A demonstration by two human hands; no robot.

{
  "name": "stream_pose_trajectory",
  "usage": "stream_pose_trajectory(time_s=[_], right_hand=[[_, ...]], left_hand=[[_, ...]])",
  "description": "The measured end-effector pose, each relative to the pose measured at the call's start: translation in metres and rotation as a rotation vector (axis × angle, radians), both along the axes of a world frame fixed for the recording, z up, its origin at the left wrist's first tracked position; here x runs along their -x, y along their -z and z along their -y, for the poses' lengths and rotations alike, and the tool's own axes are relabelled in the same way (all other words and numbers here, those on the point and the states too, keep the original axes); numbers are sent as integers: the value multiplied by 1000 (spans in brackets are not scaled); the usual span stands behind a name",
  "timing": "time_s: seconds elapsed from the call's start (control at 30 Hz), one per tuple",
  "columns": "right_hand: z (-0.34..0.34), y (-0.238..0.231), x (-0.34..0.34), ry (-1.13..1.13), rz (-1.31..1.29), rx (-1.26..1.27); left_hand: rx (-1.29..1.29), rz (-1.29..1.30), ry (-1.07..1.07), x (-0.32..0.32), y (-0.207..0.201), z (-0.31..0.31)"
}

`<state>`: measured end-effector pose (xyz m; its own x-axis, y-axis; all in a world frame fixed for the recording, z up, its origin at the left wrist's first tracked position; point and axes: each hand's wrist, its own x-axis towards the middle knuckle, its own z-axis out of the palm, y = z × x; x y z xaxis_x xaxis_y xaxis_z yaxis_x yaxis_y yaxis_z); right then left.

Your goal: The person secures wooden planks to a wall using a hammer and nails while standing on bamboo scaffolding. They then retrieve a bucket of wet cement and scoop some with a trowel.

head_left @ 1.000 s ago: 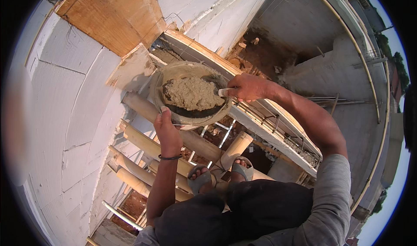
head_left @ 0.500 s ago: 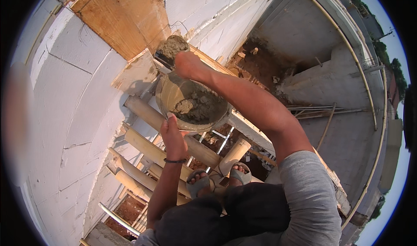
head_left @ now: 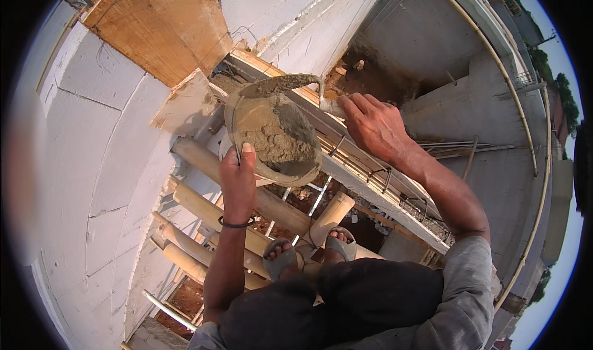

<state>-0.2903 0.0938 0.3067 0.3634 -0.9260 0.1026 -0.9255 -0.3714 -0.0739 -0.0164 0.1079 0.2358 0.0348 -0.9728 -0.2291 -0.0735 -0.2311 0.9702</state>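
My left hand [head_left: 239,180] grips the near-left rim of a mortar-smeared bucket [head_left: 229,125], thumb on the edge. The bucket is tilted, and wet grey mortar [head_left: 278,131] fills much of it. My right hand [head_left: 377,128] is closed round the handle of a trowel [head_left: 281,86], to the right of the bucket. The trowel's mortar-coated blade lies across the far part of the bucket's mouth. Beyond the bucket a narrow wooden form [head_left: 256,63] runs diagonally, with steel bars [head_left: 383,180] inside its right stretch.
White block walls [head_left: 111,140] rise at the left and far side. A plywood panel [head_left: 164,26] stands at the far left. My sandalled feet [head_left: 281,257] rest on bamboo poles [head_left: 278,213], with gaps showing ground far below. A deep pit [head_left: 386,72] lies beyond the form.
My right hand has swung right and back from the form's far-left end, bringing the trowel over the bucket. The bucket remains in my left hand, nearly in the same place.
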Motion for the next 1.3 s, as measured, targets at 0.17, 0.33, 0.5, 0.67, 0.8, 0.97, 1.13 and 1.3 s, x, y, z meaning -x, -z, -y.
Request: stream_pose_trajectory(time_s=[0.17,0.33,0.5,0.67,0.8,0.97,1.13,1.3], right_hand=[[2,28,35,-191,-231,245],[-10,55,20,62,-193,-231],[-29,51,-3,-38,-89,-607],[-10,32,-15,-82,-233,-68],[5,40,-32,-146,-359,-253],[30,56,-18,-272,-294,-495],[50,82,15,-326,42,-643],[10,113,24,-154,482,-1052]], left_hand=[[210,235,166,14,-10,15],[276,362,191,23,-15,16],[318,342,221,22,-12,15],[333,297,283,30,-13,12],[374,371,360,33,-15,11],[403,371,389,26,-9,15],[293,250,321,22,3,14],[235,144,209,16,13,4]])
